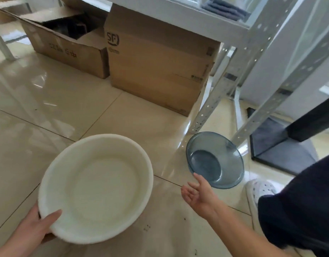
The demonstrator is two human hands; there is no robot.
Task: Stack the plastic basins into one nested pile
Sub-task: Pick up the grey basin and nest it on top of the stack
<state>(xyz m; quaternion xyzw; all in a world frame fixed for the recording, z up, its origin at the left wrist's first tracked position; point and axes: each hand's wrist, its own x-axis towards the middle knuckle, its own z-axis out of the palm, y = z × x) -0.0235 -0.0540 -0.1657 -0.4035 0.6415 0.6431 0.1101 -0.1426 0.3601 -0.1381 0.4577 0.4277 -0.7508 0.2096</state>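
A person crouched over a glossy cream-tiled floor (49, 101) grips a large white basin (97, 190) by its near rim, the left hand (37, 229) clamped on it with the thumb inside the lip and the fingers under. The basin is tilted, its open side turned toward the camera; whether its far edge touches the tiles cannot be told. To the right of that hand, the right hand (198, 193) hangs open, palm up and fingers spread, holding nothing. Just beyond its fingertips sits a smaller, translucent blue basin (215, 160), leaning on the floor near the foot of a white perforated metal shelving rack (215, 93). The two basins lie apart, with bare tile between them.

Farther ahead of both hands, two brown cardboard boxes stand side by side on the floor under the rack's lowest shelf: a closed one printed with an "SF" logo (160, 71) and, to its left, an open one (67, 47) with its flaps up and something dark inside. Folded grey cloths (224, 8) rest on the shelf above. Right of the right hand are a white perforated shoe (261, 188), a dark trouser leg (299, 210) and a dark grey mat (274, 145). Dark specks dot the tiles near the white basin.
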